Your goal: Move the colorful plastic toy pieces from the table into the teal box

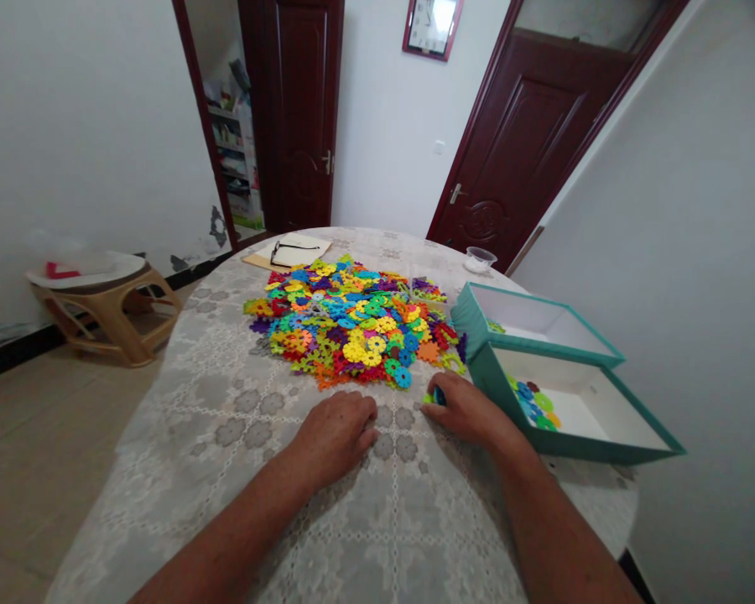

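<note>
My left hand (340,428) rests on the tablecloth in front of the pile, its fingers loosely curled. The thumb stands apart from them, and nothing shows in the gap. On the right, my right hand (462,407) is closed around a few small toothed plastic discs (439,395), blue and yellow-green, mostly hidden by the fingers. Beyond both hands spreads a large heap of colourful snowflake discs (352,323). Just right of my right hand is a green-edged box (595,407) with some loose discs (534,404) at its near left end.
A second box section (541,315) adjoins the first box on its far side. Glasses (295,247) lie on papers at the table's far left. A clear plastic tub (480,258) stands at the far right. A stool (110,315) is on the floor at left.
</note>
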A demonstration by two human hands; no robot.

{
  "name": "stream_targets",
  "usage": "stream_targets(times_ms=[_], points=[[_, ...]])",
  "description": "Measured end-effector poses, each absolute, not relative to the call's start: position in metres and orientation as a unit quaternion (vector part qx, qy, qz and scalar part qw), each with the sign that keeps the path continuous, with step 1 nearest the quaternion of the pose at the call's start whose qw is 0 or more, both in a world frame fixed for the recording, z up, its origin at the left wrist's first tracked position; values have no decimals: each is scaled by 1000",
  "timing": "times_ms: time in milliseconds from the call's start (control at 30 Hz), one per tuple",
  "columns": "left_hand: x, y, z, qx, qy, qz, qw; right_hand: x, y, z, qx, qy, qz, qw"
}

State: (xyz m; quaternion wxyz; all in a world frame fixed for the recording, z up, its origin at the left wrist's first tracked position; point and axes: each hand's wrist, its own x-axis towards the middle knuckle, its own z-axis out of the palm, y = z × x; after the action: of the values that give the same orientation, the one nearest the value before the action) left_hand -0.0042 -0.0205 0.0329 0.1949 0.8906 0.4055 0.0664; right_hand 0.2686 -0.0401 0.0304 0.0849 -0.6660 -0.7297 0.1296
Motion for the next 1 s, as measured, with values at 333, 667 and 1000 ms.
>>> stream_targets(times_ms=[333,667,1000], points=[[-5,-21,33,891,405,70,194,271,-43,33,-654,-733,163,87],[-4,-20,28,896,401,61,181,272,-39,47,-608,-726,81,311],[-2,-19,27,898,399,56,178,320,-59,87,-677,-551,-320,369]])
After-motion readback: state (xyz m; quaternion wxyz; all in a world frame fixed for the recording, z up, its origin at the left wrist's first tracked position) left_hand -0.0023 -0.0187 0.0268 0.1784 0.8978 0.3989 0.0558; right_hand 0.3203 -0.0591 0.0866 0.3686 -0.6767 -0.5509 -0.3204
